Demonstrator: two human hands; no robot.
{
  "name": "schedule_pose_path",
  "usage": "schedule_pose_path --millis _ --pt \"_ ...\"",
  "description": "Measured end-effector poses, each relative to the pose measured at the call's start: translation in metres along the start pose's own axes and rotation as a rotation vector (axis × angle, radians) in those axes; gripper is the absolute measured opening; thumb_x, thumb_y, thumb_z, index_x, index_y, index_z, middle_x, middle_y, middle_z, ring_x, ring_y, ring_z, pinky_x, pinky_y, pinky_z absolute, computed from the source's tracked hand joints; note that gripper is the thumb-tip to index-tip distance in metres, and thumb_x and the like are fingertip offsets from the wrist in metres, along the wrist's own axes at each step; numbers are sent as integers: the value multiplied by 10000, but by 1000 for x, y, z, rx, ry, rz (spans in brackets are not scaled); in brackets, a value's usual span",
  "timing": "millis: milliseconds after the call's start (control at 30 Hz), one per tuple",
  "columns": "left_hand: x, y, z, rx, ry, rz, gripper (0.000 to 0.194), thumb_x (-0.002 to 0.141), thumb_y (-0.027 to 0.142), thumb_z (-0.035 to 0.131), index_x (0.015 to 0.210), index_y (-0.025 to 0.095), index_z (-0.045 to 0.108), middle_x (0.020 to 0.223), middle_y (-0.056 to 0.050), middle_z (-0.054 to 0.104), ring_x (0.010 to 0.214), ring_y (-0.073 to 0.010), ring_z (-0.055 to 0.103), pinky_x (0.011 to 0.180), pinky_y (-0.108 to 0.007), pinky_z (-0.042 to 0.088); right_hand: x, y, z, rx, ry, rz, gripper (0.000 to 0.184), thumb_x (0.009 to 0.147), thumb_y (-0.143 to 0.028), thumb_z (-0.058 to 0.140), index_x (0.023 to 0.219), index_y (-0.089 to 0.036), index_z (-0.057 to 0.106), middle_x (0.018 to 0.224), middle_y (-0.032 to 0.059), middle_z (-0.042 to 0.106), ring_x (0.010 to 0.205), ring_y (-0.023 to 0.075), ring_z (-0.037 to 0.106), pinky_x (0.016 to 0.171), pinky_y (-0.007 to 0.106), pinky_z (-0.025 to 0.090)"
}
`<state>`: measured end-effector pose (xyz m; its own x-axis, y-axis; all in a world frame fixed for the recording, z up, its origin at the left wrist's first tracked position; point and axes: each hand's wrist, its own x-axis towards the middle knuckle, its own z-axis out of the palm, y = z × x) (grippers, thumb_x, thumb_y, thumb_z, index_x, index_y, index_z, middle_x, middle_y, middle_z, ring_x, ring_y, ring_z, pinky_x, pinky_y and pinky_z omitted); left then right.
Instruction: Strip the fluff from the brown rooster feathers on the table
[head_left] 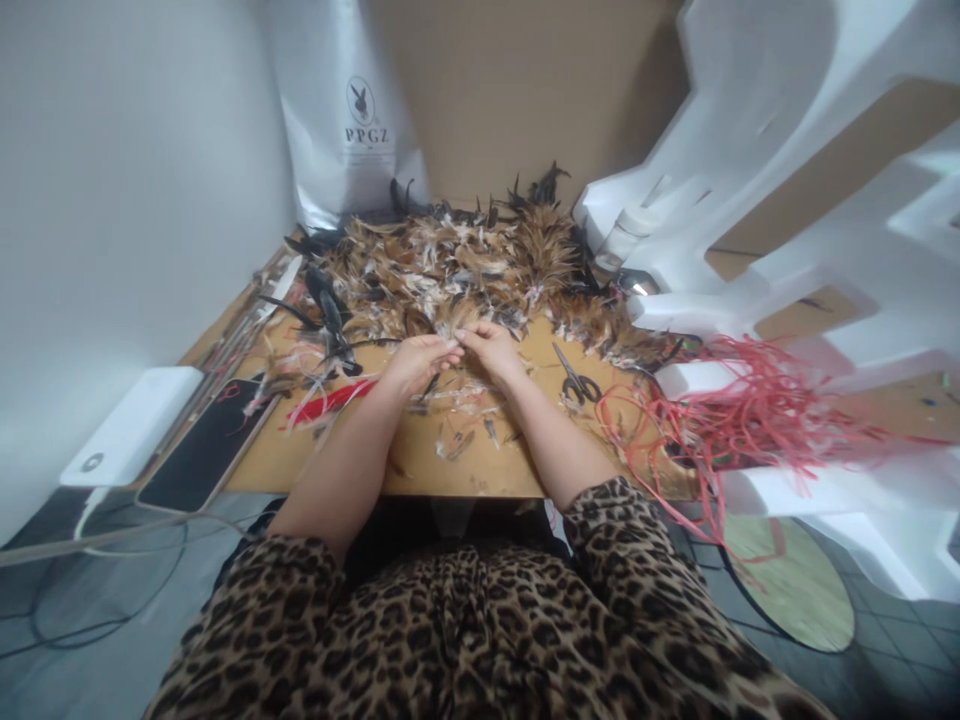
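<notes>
Both hands meet over the middle of the table, at the near edge of a wide pile of brown feathers (427, 260). My left hand (420, 362) is closed in a pinch on a small bunch of brown feathers (459, 318) with pale, fluffy lower ends. Fingertips of my right hand (491, 350) pinch at the base of the same bunch, touching or almost touching the left fingers. What exactly lies between the right fingertips is too small to make out. Loose feather scraps (472, 415) lie on the tabletop below the hands.
Dark-handled scissors (577, 382) lie right of my hands. Red ribbon strands (735, 410) tangle over white foam (810, 490) at right. A phone (202, 450) and a white power bank (131, 425) with a cable sit left. Behind stands a silvery bag (352, 130).
</notes>
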<state>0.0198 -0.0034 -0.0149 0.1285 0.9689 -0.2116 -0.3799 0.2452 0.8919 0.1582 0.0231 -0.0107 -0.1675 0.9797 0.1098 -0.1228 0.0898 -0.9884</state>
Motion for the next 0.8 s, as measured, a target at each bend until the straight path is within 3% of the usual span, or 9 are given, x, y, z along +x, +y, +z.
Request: schedule_pose_path --millis 167,333,533,667,800 --pt "1 -1 -2 99 -10 14 148 629 199 736 666 78 659 649 -83 663 505 -73 570 484 -169 429 3 3 -1 -31 22 -6 222 603 -357 692 618 -158 594 558 -51 533 531 58 418 567 205 344" --pt "4 5 -8 6 116 125 131 661 201 708 676 90 641 655 -61 662 502 -51 555 476 -150 410 11 0 -19 -118 92 -42 213 628 -371 657 674 -166 620 555 -42 537 513 70 413 554 217 354" --pt "7 8 -15 -99 204 176 145 660 206 708 682 90 624 662 -49 659 512 -41 559 474 -135 400 14 5 -40 -652 -101 -236 114 701 -234 564 726 -175 658 759 19 640 727 142 553 740 285 415" --pt "8 5 -15 -84 193 163 182 638 232 727 701 94 626 676 -50 663 516 -48 565 460 -138 396 3 3 -28 -1035 -240 -385 261 746 -186 513 956 -209 665 953 58 620 915 187 545 823 307 393" --pt "8 2 -14 -70 158 170 193 633 245 731 701 94 632 681 -51 667 513 -48 562 456 -139 396 -2 0 -7 -1305 -249 -395 327 808 -209 444 1078 -227 627 1001 91 584 946 217 527 803 319 381"
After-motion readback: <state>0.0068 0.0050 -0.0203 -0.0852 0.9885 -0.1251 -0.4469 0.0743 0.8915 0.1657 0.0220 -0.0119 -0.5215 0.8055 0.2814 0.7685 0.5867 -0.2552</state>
